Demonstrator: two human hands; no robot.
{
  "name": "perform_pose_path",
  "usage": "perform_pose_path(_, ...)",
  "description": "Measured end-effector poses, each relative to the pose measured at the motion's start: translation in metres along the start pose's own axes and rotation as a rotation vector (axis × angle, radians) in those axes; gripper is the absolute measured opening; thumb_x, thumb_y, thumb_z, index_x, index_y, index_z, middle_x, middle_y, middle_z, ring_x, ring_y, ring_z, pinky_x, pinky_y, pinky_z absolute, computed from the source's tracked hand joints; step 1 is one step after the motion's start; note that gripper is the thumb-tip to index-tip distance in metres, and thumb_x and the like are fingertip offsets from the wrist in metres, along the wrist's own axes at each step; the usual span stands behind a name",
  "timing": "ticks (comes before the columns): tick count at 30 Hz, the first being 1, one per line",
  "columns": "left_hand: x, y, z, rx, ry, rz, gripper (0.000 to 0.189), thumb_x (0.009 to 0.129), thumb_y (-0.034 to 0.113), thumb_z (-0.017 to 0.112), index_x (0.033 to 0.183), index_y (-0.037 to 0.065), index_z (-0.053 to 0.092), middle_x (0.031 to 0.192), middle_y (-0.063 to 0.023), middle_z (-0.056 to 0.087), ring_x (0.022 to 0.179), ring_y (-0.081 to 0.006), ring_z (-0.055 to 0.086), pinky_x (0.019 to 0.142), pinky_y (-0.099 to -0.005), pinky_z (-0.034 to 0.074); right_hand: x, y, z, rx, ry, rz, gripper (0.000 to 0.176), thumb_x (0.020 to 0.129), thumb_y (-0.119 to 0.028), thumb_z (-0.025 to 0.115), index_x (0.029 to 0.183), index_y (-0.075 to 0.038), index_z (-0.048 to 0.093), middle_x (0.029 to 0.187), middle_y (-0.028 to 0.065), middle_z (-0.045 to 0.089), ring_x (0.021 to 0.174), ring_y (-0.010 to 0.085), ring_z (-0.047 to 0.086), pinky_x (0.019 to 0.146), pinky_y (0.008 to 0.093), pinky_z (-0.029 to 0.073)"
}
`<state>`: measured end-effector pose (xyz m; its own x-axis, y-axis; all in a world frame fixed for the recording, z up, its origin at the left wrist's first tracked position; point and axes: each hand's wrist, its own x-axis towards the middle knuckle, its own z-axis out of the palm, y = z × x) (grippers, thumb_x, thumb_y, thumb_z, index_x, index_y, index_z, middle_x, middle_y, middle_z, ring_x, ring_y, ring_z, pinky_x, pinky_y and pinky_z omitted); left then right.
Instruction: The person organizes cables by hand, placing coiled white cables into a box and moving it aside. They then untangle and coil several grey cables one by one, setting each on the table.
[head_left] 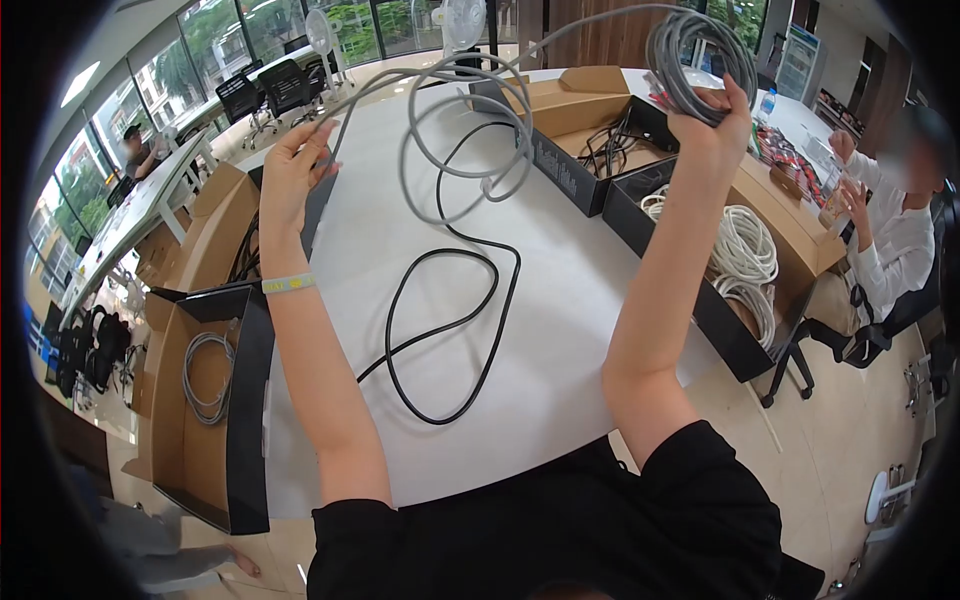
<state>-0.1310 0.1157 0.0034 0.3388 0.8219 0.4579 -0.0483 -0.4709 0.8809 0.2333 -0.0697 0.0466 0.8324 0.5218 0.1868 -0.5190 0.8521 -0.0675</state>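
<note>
Right hand point(712, 112) gripping coiled gray cable point(700, 62), left hand point(298, 165) pinching its loose length, both grips clamped, above counter point(570, 350)

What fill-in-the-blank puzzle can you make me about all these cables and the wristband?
The coil of cable in the right hand is coloured ____.
The looped cable lying on the table is coloured ____.
The bundles in the box closest to the right elbow are coloured ____.
The wristband is on the person's ____ arm.

Missing words: gray; black; white; left.
</note>
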Motion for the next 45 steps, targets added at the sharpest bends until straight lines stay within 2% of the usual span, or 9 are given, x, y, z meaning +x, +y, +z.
perform_pose_path(11, 0.026, -0.05, -0.04, -1.221, 0.395, -0.16, 0.013, 0.088, 0.012, 0.049, 0.087, -0.001, 0.051, 0.072, -0.0036, 0.046, 0.065, -0.0126, 0.047, 0.077, -0.0326, 0.049, -0.014, 0.021, 0.006, -0.034, 0.082, 0.012, 0.036, 0.076, -0.003, 0.055, 0.049, -0.014, 0.034, 0.043, -0.0067, 0.032, 0.038, 0.0088, 0.036, 0.073, 0.0409, 0.046)
perform_pose_path(16, 0.013, -0.033, -0.018, -1.451, -0.146, -0.252, 0.022, 0.089, 0.016, 0.039, 0.07, 0.005, 0.043, 0.067, -0.0046, 0.04, 0.061, -0.0167, 0.041, 0.062, -0.0303, 0.038, -0.02, 0.04, 0.009, -0.248, -0.162, -0.066, 0.021, 0.072, -0.004, 0.061, 0.06, -0.012, 0.046, 0.05, -0.0031, 0.039, 0.042, 0.0108, 0.036, 0.056, 0.0312, 0.039)
perform_pose_path(18, 0.006, -0.022, 0.0, -1.354, -0.098, -0.2, 0.021, 0.086, 0.017, 0.042, 0.068, 0.007, 0.043, 0.063, -0.0013, 0.036, 0.059, -0.0127, 0.039, 0.055, -0.0251, 0.035, -0.024, 0.043, 0.011, -0.33, -0.242, -0.072, 0.018, 0.07, -0.004, 0.063, 0.062, -0.011, 0.048, 0.05, -0.0022, 0.039, 0.043, 0.0111, 0.037, 0.056, 0.0314, 0.04)
perform_pose_path(20, 0.013, -0.023, 0.001, -1.311, -0.586, -0.301, 0.02, 0.084, 0.018, 0.036, 0.067, 0.009, 0.043, 0.056, 0.002, 0.036, 0.051, -0.008, 0.037, 0.047, -0.0218, 0.033, -0.028, 0.044, 0.013, -0.413, -0.321, -0.08, 0.016, 0.069, -0.004, 0.064, 0.064, -0.009, 0.05, 0.051, -0.0013, 0.039, 0.044, 0.0115, 0.037, 0.055, 0.0317, 0.04)
perform_pose_path(24, 0.01, -0.014, 0.009, -0.511, -0.281, -0.383, 0.02, 0.083, 0.02, 0.038, 0.068, 0.009, 0.045, 0.059, 0.0045, 0.042, 0.052, -0.0038, 0.04, 0.048, -0.0184, 0.037, -0.038, 0.048, 0.018, -0.584, -0.411, -0.246, 0.019, 0.066, -0.006, 0.067, 0.061, -0.009, 0.05, 0.052, 0.0001, 0.041, 0.048, 0.0116, 0.04, 0.054, 0.0313, 0.041)
perform_pose_path(29, 0.0, -0.009, 0.018, -0.13, -0.23, -0.226, 0.05, 0.081, 0.016, 0.045, 0.127, -0.001, 0.034, 0.12, -0.0155, 0.047, 0.088, -0.0204, 0.058, 0.075, -0.0282, 0.05, -0.042, 0.049, 0.021, -0.55, -0.338, -0.329, 0.019, 0.066, -0.007, 0.068, 0.059, -0.008, 0.05, 0.052, 0.0008, 0.042, 0.049, 0.0121, 0.041, 0.055, 0.0306, 0.043)
perform_pose_path(36, -0.018, -0.005, -0.005, 0.267, -0.39, -0.088, 0.069, 0.072, 0.007, 0.055, 0.135, 0.007, 0.025, 0.134, -0.0172, 0.03, 0.104, -0.0237, 0.052, 0.084, -0.0309, 0.043, -0.035, 0.04, 0.018, -0.407, -0.28, -0.279, 0.013, 0.071, -0.007, 0.066, 0.066, -0.006, 0.054, 0.055, 0.0007, 0.044, 0.05, 0.012, 0.042, 0.056, 0.0319, 0.042)
perform_pose_path(42, -0.021, 0.025, 0.003, 0.356, -0.464, -0.046, 0.064, 0.076, 0.022, 0.064, 0.131, 0.008, 0.034, 0.126, -0.0159, 0.042, 0.106, -0.0226, 0.05, 0.088, -0.0317, 0.04, -0.049, 0.043, 0.026, -0.399, -0.367, -0.224, 0.01, 0.073, -0.007, 0.066, 0.07, -0.006, 0.056, 0.054, -0.0011, 0.042, 0.05, 0.0104, 0.04, 0.058, 0.03, 0.04)
perform_pose_path(45, -0.031, 0.05, 0.042, 0.293, -0.378, 0.26, 0.047, 0.079, 0.025, 0.062, 0.12, 0.006, 0.047, 0.117, -0.0094, 0.051, 0.105, -0.0208, 0.05, 0.088, -0.0321, 0.04, -0.067, 0.056, 0.037, -0.425, -0.364, -0.241, 0.012, 0.075, -0.009, 0.064, 0.068, -0.007, 0.055, 0.053, -0.0027, 0.042, 0.047, 0.0084, 0.038, 0.051, 0.0264, 0.038)
